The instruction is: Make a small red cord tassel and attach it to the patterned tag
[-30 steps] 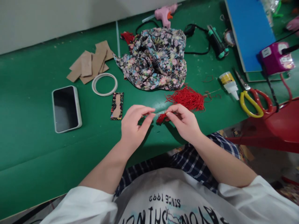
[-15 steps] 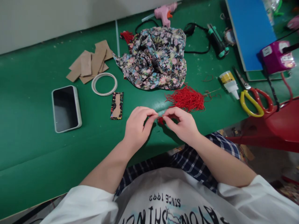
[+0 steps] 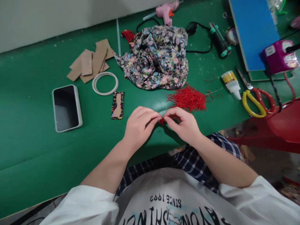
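Both hands meet fingertip to fingertip over the green table (image 3: pixel 93 143). My left hand (image 3: pixel 140 125) pinches at a small bunch of red thread (image 3: pixel 161 121), thumb against forefinger. On its other side, my right hand (image 3: pixel 182 123) is closed in a pinch on the same bunch. Most of the bunch is hidden by the fingers. Just beyond my right hand lies a loose pile of red threads (image 3: pixel 187 99). Left of my left hand is a small floral fabric strip (image 3: pixel 117 105) with brown card on it.
Beyond the hands are a crumpled floral cloth (image 3: pixel 157 59), a pink glue gun (image 3: pixel 167 14), a tape roll (image 3: pixel 94 84) and cardboard pieces (image 3: pixel 93 61). A phone (image 3: pixel 67 107) lies left. Rightward are a glue bottle (image 3: pixel 231 82), scissors (image 3: pixel 253 100) and a utility knife (image 3: pixel 219 40).
My left fingertips have moved slightly right, closer to my right fingertips. The view has shifted a little; the things on the table stay where they were.
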